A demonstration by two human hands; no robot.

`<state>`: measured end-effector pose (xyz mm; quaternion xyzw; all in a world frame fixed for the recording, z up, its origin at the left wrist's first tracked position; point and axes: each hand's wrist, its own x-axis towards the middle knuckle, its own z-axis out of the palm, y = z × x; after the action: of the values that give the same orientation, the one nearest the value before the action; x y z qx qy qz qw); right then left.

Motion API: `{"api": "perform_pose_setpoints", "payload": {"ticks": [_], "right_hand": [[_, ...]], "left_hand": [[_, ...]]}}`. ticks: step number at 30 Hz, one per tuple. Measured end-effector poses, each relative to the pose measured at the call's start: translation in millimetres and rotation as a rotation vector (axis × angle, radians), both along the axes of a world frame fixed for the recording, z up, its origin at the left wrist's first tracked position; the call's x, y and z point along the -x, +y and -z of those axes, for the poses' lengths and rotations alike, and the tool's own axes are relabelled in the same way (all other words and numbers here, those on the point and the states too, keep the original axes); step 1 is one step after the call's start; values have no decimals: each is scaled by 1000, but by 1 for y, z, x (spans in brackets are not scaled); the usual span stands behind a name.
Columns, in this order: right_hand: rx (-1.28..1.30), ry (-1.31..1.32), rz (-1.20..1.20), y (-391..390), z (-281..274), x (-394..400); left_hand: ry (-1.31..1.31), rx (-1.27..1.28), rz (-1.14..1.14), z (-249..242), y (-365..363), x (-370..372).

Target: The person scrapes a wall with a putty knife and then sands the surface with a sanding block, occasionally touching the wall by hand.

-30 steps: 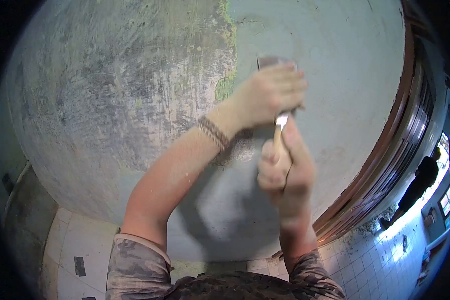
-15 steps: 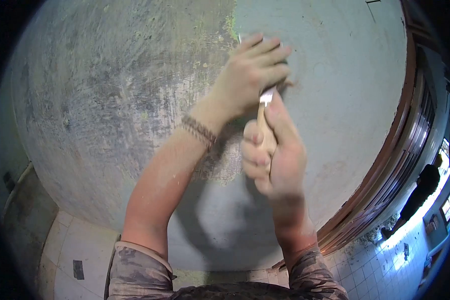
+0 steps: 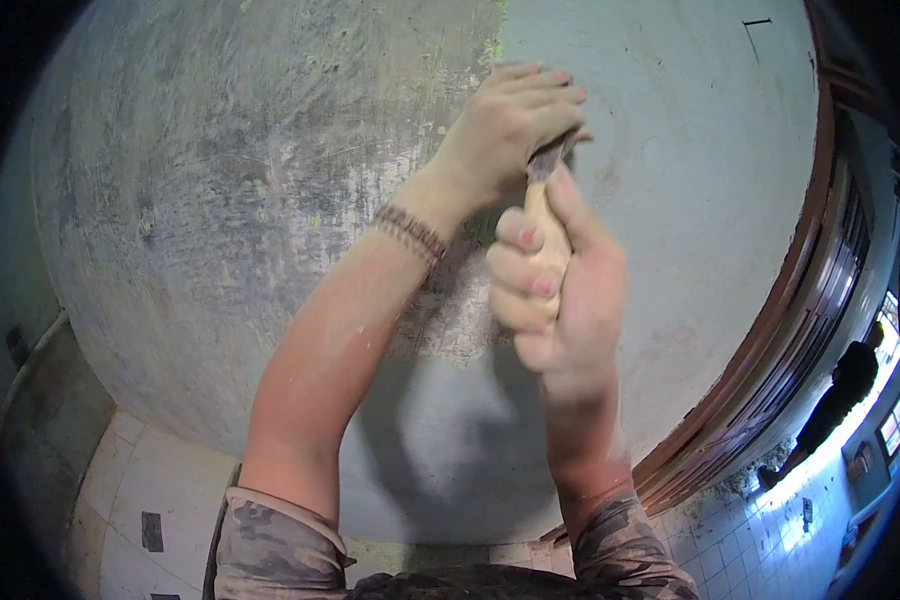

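A paint scraper with a pale wooden handle [image 3: 551, 245] is wrapped in the fingers of my right hand [image 3: 582, 300], thumb laid up along the handle towards the metal neck. Over the blade end lies my left hand [image 3: 515, 125], its fingers together and bent across the metal, hiding most of the blade. Both hands are up against the wall, where a rough, scraped grey area [image 3: 240, 200] meets smooth pale blue-green paint [image 3: 690, 200]. A beaded bracelet [image 3: 410, 232] circles my left wrist.
A brown wooden frame [image 3: 770, 340] edges the wall at right. Beyond it, a person in dark clothes [image 3: 842, 390] stands on a tiled floor [image 3: 730, 540] near bright windows. A low ledge [image 3: 55, 400] runs at the left. A small bent metal piece [image 3: 755, 28] sticks out high on the wall.
Both hands and the scraper have shifted slightly up along the wall, with the grip unchanged. The view has tilted a little, so the wall sits lower and further right.
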<state>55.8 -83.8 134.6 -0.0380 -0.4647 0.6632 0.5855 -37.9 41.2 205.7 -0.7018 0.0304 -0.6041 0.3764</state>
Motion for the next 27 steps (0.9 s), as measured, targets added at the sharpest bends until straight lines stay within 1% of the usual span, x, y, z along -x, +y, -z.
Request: {"api": "perform_pose_setpoints", "payload": {"ticks": [1, 3, 5, 6, 7, 9, 10, 12, 13, 14, 15, 16, 17, 18, 19, 20, 21, 22, 23, 24, 25, 26, 27], "right_hand": [[0, -3, -2, 0, -5, -3], [12, 80, -123, -4, -15, -8], [16, 46, -79, -13, -10, -6], [6, 18, -23, -13, -8, -2], [1, -9, 37, -13, -6, -1], [19, -5, 44, 4, -20, -7], [-29, -21, 31, 9, -27, -10], [-110, -42, 34, 12, -34, -18], [-90, -43, 42, 6, -28, -23], [-146, -112, 213, -1, -21, -28], [-206, -181, 383, -9, -12, -34], [-304, -240, 587, -18, 3, -42], [-299, -243, 587, -27, 19, -43], [-303, -330, 848, -36, 34, -42], [-302, -416, 1109, -44, 50, -42], [-328, -543, 1159, -46, 69, -43], [-355, -672, 1206, -46, 87, -45], [-345, -856, 1244, -49, 99, -47], [-343, -855, 1244, -37, 110, -50], [-493, -910, 1328, -21, 125, -54], [-644, -964, 1409, -16, 129, -52], [-521, -1033, 1398, -21, 127, -48], [-518, -1034, 1399, -22, 127, -43]], "left_hand": [[-3, -25, -13, -8, -1, -1], [-25, -17, 2, -8, -2, -7], [-31, 39, 74, 7, -3, -12], [-48, 24, 105, 10, -3, -13], [-42, 23, 111, 6, 1, -12], [-35, -67, 30, -19, 9, -8], [-31, -67, 22, -28, 10, -8], [-5, -9, 27, -33, 8, -7], [22, 39, 32, -28, 5, -8], [77, 76, 104, -20, 3, -4], [80, 83, 110, -12, -1, 6], [46, 129, -24, -4, -5, 21], [10, 175, -160, 5, -9, 36], [10, 178, -159, 17, -6, 48], [-126, 161, -267, 33, 0, 58], [-261, 144, -375, 50, 6, 62], [-259, 149, -376, 65, 3, 60], [-232, 224, -483, 80, -2, 58], [-203, 298, -589, 95, -6, 56], [-163, 347, -609, 111, -8, 55], [-160, 350, -608, 122, -10, 53], [-134, 386, -582, 131, -13, 52], [-110, 422, -556, 138, -16, 51]]}}
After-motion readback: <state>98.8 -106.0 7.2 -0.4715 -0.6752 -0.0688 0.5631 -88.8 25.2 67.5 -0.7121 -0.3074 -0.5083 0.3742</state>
